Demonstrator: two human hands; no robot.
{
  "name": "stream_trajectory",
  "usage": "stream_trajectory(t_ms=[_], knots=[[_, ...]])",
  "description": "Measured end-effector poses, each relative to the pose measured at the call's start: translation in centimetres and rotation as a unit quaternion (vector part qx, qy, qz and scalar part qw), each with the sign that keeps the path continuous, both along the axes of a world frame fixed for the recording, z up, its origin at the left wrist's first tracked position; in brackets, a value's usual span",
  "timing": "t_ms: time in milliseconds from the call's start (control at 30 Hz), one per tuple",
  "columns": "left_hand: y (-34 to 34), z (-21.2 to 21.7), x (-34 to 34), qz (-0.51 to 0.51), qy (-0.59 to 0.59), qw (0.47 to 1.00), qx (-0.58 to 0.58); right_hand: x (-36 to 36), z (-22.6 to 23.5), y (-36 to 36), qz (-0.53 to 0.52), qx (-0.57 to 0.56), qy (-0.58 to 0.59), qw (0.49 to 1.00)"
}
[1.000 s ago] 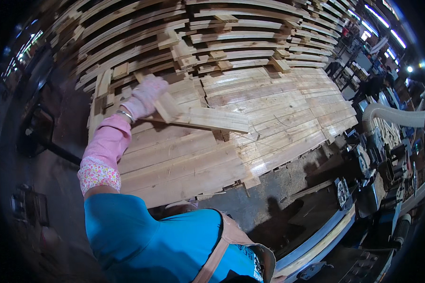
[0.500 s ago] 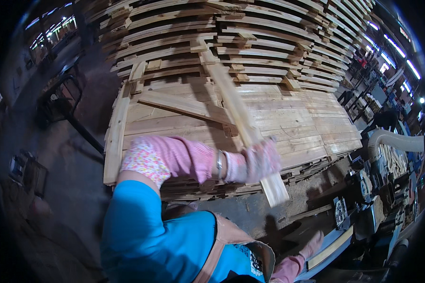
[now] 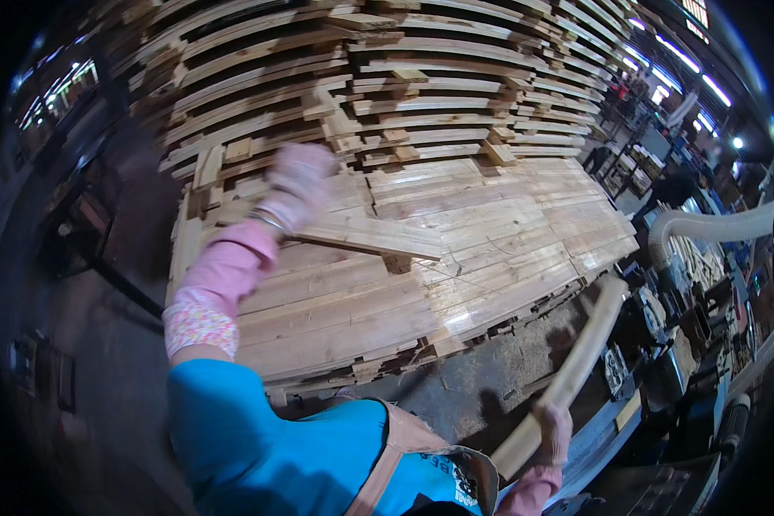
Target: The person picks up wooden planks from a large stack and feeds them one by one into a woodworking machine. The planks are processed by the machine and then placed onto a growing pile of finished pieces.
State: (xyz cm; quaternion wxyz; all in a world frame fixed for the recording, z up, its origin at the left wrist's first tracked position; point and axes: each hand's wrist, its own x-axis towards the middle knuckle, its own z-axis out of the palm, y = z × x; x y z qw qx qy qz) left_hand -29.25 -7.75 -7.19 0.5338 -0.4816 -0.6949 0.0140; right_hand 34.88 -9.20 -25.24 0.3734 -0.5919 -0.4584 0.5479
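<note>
a person in a blue top and pink sleeves stands over a broad stack of sawn boards (image 3: 490,249) in a woodworking shop, seen from their own head looking down.

the left hand (image 3: 297,185), gloved and blurred, reaches out over the stack and rests at the near end of a flat plank (image 3: 365,236) that lies slantwise across the top layer. the blur hides the fingers, so i cannot tell how far this grip is closed or whether it truly has the plank.

the right hand (image 3: 555,434), low at the frame's lower right, is wrapped closed around the lower end of a long pale wooden strip (image 3: 576,361). the strip rises up and away from the hand toward the edge of the stack, beside dark machinery (image 3: 688,378) and a pale ribbed hose (image 3: 714,225).

judging by look, both pieces are stiff, dry, rough-sawn timber, light enough for one hand but long, so they would swing and lever hard when held by one end. a hold nearer the middle would balance better. edges may splinter; gloves suit them. the surfaces look matt and unlikely to slip.

behind the stack, more boards with spacer blocks (image 3: 404,95) rise in layers.
</note>
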Motion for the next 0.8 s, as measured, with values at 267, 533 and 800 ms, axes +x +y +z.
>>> stream_trajectory(t_ms=[267,533,800], knots=[[-4.5,-4.2,-22.8,0.069,-0.353,0.930,-0.073,11.9,-8.7,-10.8,-0.267,-0.060,-0.585,0.763],[-7.3,-4.4,-12.9,-0.037,-0.082,0.995,-0.031,21.6,-16.0,-0.4,-0.258,-0.053,-0.638,0.724],[-10.6,0.2,16.7,-0.338,-0.058,0.933,-0.108,18.8,-11.2,21.3,-0.157,0.166,-0.454,0.862]])
